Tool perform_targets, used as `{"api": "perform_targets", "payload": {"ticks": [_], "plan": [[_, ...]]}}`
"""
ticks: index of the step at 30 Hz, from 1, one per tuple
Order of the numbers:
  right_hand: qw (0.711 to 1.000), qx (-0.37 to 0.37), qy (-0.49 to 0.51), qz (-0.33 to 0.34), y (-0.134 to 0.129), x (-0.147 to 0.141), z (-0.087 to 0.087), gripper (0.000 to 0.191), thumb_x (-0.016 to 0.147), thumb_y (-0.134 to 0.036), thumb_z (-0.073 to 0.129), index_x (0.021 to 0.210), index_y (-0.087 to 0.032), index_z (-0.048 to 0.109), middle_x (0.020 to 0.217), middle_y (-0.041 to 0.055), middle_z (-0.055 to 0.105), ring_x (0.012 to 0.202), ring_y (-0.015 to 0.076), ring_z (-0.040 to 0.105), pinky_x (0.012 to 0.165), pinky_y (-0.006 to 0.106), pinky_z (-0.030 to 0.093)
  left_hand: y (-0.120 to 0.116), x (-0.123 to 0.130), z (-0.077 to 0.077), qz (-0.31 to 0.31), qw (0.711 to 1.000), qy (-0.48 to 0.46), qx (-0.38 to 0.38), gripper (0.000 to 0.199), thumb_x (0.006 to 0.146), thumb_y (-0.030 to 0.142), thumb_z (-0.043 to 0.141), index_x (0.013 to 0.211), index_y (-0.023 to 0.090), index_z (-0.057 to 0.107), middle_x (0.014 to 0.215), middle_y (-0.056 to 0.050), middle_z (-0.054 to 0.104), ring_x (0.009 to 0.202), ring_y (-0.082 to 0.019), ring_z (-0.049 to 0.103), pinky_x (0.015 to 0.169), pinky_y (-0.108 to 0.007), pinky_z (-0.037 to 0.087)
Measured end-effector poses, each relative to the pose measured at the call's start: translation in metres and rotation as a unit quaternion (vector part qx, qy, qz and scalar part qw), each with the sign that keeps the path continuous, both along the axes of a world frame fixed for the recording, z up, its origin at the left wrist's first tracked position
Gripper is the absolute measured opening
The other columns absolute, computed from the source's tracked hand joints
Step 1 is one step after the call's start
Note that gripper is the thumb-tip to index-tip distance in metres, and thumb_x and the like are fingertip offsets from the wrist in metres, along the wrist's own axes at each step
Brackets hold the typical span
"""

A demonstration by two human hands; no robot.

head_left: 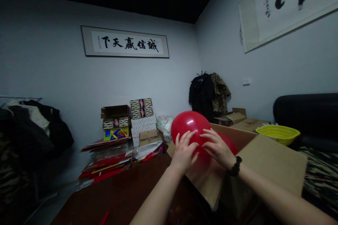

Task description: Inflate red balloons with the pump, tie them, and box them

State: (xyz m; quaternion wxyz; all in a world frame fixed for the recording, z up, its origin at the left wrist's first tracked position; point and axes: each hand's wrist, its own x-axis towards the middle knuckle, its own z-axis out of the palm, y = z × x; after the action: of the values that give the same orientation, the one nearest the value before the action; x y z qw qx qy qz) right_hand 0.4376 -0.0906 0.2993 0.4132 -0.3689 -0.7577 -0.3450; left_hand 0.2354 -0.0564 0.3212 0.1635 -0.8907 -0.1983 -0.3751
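A red inflated balloon (pixel 190 121) is held in front of me, over the near side of an open cardboard box (pixel 271 165). On its near face, my left hand (pixel 184 151) has thumb and fingers drawn together in a pinch. Just to the right, my right hand (pixel 218 147), with a dark band at the wrist, pinches at the same part of the balloon. The balloon's neck is too small and hidden by the fingers to make out. Behind my right hand, more red balloon surface (pixel 229 143) shows inside the box.
A dark brown table (pixel 137 186) spreads below, with a red stick-like thing (pixel 105 218) near its front. Stacked red papers (pixel 105 168) and patterned boxes (pixel 142 123) stand at the back left. A yellow basket (pixel 278 133) sits at right beyond the box flap.
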Motion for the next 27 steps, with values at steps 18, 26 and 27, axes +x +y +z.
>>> {"api": "perform_targets", "payload": {"ticks": [18,26,27], "plan": [[0.991,-0.121,0.059,-0.019,0.046,0.064,-0.014,0.013,0.08,-0.018,0.053,0.078,-0.023,0.065,0.147,0.0057,0.031,0.138,0.026,0.019,0.103,0.05,0.038,0.062,0.027,-0.008,0.136,0.99,0.003,-0.04,0.089,0.073,0.043,0.061,0.145,0.027,0.012,0.154,-0.014,0.004,0.139,-0.033,0.005,0.104,-0.062,0.015],[0.983,-0.148,0.104,-0.023,0.067,0.074,-0.009,0.014,0.081,-0.021,0.051,0.077,-0.022,0.065,0.147,0.0082,0.031,0.131,0.0234,0.036,0.102,0.044,0.04,0.089,0.029,-0.005,0.157,0.986,-0.029,-0.055,0.085,0.077,0.044,0.055,0.145,0.025,0.008,0.154,-0.016,0.006,0.139,-0.033,0.005,0.104,-0.06,0.019],[0.983,-0.153,0.103,-0.021,0.07,0.074,-0.008,0.014,0.081,-0.021,0.051,0.077,-0.022,0.065,0.147,0.0082,0.032,0.129,0.0231,0.039,0.101,0.043,0.042,0.093,0.03,-0.004,0.16,0.985,-0.025,-0.054,0.085,0.077,0.045,0.055,0.145,0.025,0.008,0.154,-0.016,0.007,0.139,-0.033,0.006,0.104,-0.059,0.019]]}}
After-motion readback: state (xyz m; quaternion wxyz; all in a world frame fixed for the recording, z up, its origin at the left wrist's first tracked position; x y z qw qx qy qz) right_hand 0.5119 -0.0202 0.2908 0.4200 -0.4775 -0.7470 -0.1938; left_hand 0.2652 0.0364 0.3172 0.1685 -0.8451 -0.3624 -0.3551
